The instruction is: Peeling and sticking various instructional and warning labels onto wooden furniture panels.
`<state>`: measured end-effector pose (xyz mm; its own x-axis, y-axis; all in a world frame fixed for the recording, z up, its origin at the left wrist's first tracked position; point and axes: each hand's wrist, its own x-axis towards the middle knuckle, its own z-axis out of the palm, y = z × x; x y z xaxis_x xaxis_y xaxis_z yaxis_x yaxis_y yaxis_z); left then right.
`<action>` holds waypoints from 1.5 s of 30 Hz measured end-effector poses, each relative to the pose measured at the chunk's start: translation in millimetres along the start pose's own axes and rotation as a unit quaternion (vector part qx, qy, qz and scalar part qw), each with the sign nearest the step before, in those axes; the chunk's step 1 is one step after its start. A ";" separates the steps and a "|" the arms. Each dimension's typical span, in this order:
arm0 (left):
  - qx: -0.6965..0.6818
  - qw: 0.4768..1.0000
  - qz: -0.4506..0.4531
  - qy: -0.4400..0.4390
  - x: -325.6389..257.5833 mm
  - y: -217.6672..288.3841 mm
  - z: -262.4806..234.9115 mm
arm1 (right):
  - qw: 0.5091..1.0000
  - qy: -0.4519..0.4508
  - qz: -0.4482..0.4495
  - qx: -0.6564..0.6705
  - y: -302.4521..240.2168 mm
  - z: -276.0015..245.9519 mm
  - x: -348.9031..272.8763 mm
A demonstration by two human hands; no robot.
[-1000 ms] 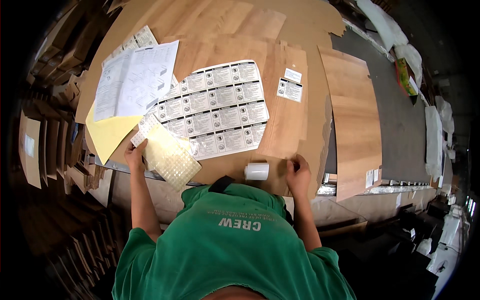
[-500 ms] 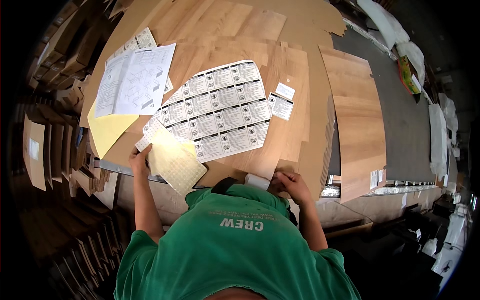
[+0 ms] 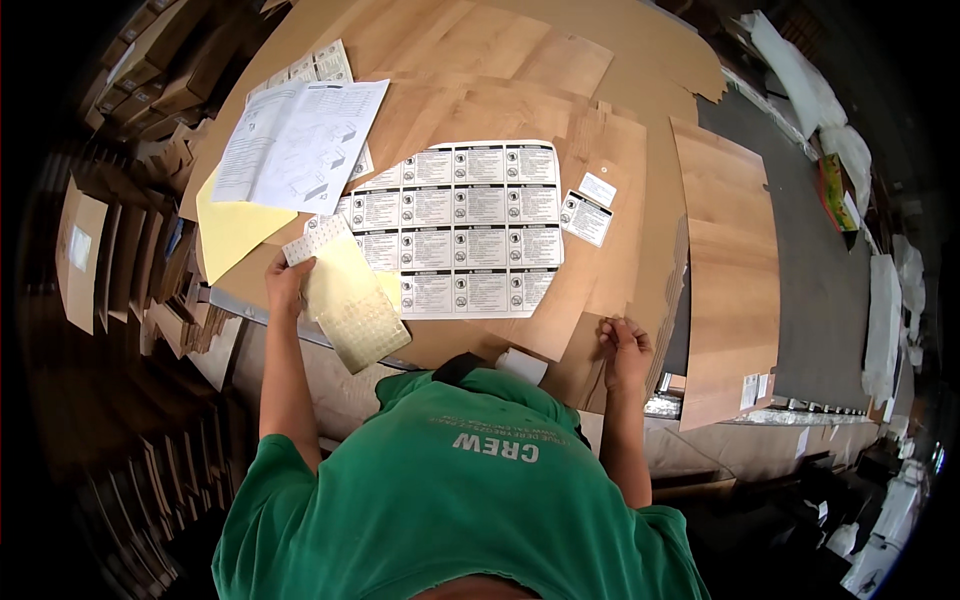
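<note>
My left hand (image 3: 287, 282) is closed on the edge of a pale yellow sticker sheet (image 3: 358, 305), which bears rows of small marks. The sheet hangs over the table's near edge. Beneath its upper part lies a large white sheet of warning labels (image 3: 470, 232). My right hand (image 3: 627, 352) is pinched near the lower right corner of a wood-grain panel (image 3: 545, 325); whatever its fingertips hold is too small to name. A white roll (image 3: 522, 366) rests at the near edge, in front of my body. Two labels, a small white label (image 3: 597, 188) and a warning label (image 3: 587, 218), lie on the panel.
Back left, a printed instruction sheet (image 3: 300, 145) lies over a yellow sheet (image 3: 235, 235). Brown cardboard (image 3: 662, 200) covers the table under the panels. Another long wood-grain panel (image 3: 728, 270) lies on the dark surface at right. Cardboard pieces (image 3: 85, 255) stand at left.
My right hand has moved right, away from the white roll, to the panel's corner. My left hand still holds the sticker sheet, now slightly higher. The whole view has shifted and turned somewhat.
</note>
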<state>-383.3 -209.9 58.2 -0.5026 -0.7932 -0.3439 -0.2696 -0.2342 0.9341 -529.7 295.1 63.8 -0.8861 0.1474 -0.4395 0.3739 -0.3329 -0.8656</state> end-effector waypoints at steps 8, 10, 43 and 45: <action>0.166 0.981 0.080 0.059 11.2 0.4 -12.9 | 0.975 -0.089 -0.036 -0.202 -15.2 5.2 0.0; 0.204 0.974 0.080 0.061 13.2 2.7 -8.2 | 0.970 -0.112 -0.066 -0.204 -23.8 22.5 -11.2; 0.040 0.945 0.110 -0.307 -123.8 136.6 131.5 | 0.880 -0.395 -0.167 -0.205 -58.8 196.3 -43.8; 0.051 0.943 0.113 -0.308 -123.7 138.6 133.9 | 0.887 -0.385 -0.157 -0.202 -61.2 198.1 -43.7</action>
<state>-468.5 -69.0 217.4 -0.9304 -0.3315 -0.1563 -0.1594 -0.0179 0.9870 -568.1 124.5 183.6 -0.8301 -0.5576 -0.0012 0.0049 -0.0051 -1.0000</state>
